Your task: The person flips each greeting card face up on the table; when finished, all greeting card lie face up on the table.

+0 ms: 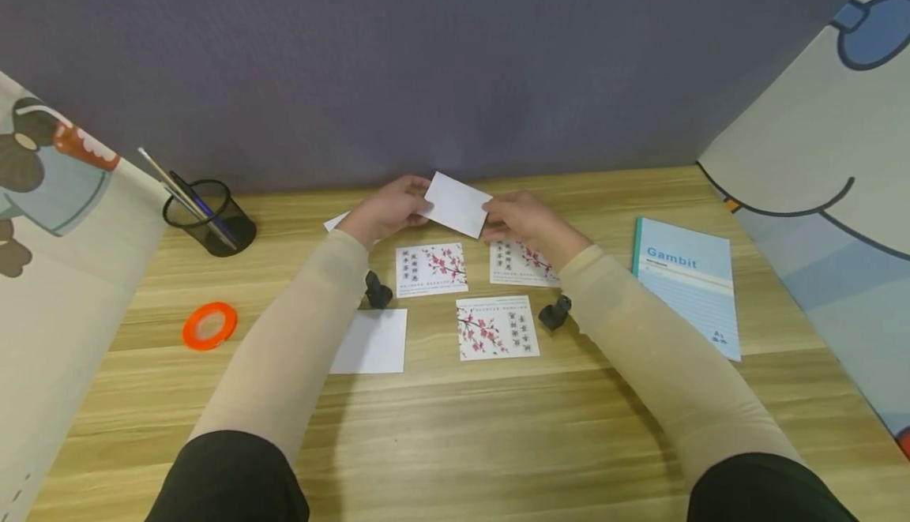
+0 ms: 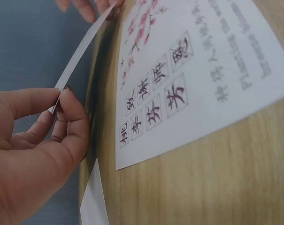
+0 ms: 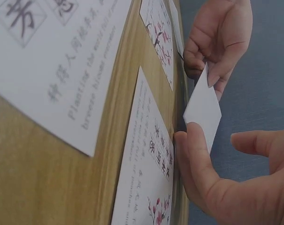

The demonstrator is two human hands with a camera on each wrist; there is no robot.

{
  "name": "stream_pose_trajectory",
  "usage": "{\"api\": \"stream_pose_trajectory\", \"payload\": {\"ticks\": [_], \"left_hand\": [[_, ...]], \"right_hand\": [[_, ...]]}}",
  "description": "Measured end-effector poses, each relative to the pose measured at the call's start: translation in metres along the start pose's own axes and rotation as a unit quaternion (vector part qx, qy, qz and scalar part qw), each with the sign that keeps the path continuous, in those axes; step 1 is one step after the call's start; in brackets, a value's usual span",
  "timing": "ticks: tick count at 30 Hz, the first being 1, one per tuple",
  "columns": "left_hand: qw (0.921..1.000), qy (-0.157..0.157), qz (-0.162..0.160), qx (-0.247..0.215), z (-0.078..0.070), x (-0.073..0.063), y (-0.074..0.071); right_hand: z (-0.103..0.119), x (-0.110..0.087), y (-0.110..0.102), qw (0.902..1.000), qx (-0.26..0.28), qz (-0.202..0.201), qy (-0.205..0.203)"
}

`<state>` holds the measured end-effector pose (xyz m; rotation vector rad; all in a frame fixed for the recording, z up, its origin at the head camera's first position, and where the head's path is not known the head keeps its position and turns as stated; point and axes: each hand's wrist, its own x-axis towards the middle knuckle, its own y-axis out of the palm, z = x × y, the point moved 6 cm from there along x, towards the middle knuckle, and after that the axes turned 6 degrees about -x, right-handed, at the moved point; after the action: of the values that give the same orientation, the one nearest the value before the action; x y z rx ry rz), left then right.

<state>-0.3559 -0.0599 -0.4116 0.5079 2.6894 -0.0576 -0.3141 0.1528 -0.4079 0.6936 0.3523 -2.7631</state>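
A plain white card (image 1: 457,204) is held up slightly tilted above the far edge of the desk. My left hand (image 1: 391,206) pinches its left end between thumb and fingers, seen close in the left wrist view. At the card's right end, my right hand (image 1: 529,222) grips it; in the right wrist view a digit (image 3: 197,136) lies on the white face. Below the hands are three cards printed with pink blossoms and Chinese characters: a middle one (image 1: 430,269), a right one (image 1: 522,265) partly under my right hand, and a nearer one (image 1: 498,328).
A blank white card (image 1: 373,340) lies near my left forearm, and another white piece (image 1: 334,223) shows behind my left wrist. Left are a mesh pen holder (image 1: 238,230) and an orange tape roll (image 1: 190,328). A blue notebook (image 1: 690,285) lies right. A dark partition (image 1: 455,64) stands behind.
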Motion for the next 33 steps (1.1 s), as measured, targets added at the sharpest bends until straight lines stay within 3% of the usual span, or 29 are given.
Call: {"api": "stream_pose_trajectory", "payload": {"ticks": [8, 20, 27, 33], "left_hand": [[0.9994, -0.024, 0.011, -0.025, 0.001, -0.002, 0.001], [0.9982, -0.035, 0.024, -0.043, 0.003, -0.006, 0.001], [0.9971, -0.031, 0.047, -0.052, 0.001, -0.011, 0.001], [0.9970, -0.009, 0.065, -0.042, -0.003, -0.016, 0.003]], "right_hand": [[-0.001, 0.004, 0.000, 0.9999, -0.006, -0.008, -0.011], [-0.003, 0.006, -0.001, 0.9997, 0.014, -0.012, -0.015], [-0.001, 0.001, -0.004, 0.9994, -0.008, -0.014, -0.030], [-0.001, -0.001, -0.006, 0.9992, -0.015, -0.017, -0.033]]}}
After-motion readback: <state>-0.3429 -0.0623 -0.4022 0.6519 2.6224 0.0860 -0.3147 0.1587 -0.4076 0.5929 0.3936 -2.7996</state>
